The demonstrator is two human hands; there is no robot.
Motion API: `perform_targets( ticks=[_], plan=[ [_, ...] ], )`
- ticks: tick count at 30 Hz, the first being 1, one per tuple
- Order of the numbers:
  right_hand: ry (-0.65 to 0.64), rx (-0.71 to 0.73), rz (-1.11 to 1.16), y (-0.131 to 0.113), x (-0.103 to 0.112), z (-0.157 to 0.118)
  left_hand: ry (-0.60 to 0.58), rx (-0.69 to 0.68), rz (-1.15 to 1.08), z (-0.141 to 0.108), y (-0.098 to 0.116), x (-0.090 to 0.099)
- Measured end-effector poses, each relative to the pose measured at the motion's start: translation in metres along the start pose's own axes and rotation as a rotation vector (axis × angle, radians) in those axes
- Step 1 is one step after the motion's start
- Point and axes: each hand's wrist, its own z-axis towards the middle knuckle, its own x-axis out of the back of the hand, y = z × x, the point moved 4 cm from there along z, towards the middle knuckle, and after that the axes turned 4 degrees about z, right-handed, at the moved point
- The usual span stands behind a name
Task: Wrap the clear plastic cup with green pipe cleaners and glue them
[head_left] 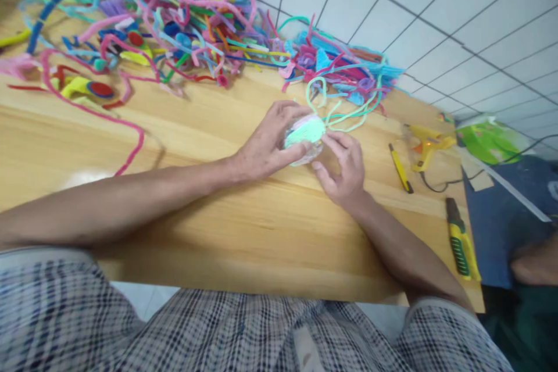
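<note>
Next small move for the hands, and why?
Probably a light press by the right hand on the round mint-green piece: its fingertips are at the piece's edge, while the left hand grips the opposite side. Lightly, since pale-green strands lie just beyond.

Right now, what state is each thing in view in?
Round mint-green fuzzy piece: held in the left hand
Right hand: at the piece's edge, grip unclear
Yellow plastic glue gun: lying down, corded, heat can't be told
Slim yellow-and-black cutter: lying flat
Ridged yellow-and-dark hand tool: lying flat
Long pink pipe cleaner: bent
Multicoloured pipe cleaners: heaped, tangled
</note>
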Motion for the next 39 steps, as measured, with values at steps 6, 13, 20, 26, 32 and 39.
perform_targets(
  ticks=[6, 13, 20, 26, 32, 39],
  plan=[
    [0.021, 0.066, 0.023, -0.01, -0.002, 0.003, 0.01, 0.013, -0.035, -0.004, 0.002, 0.0],
    [0.003, 0.036, 0.044, -0.008, -0.003, -0.001, -0.006, 0.06, -0.024, -0.006, 0.001, 0.0],
    [0.067, 0.059, 0.072, -0.012, 0.002, 0.003, -0.021, 0.063, -0.024, -0.006, 0.004, 0.005],
    [0.071, 0.051, 0.089, -0.013, 0.002, 0.005, -0.034, 0.091, -0.011, -0.006, 0.006, 0.005],
    [0.055, 0.031, 0.07, -0.011, 0.001, 0.003, -0.052, 0.065, 0.025, -0.006, 0.005, 0.007],
    [0.065, 0.035, 0.084, -0.01, -0.001, 0.001, -0.016, 0.035, -0.028, -0.01, 0.003, 0.003]
  ],
)
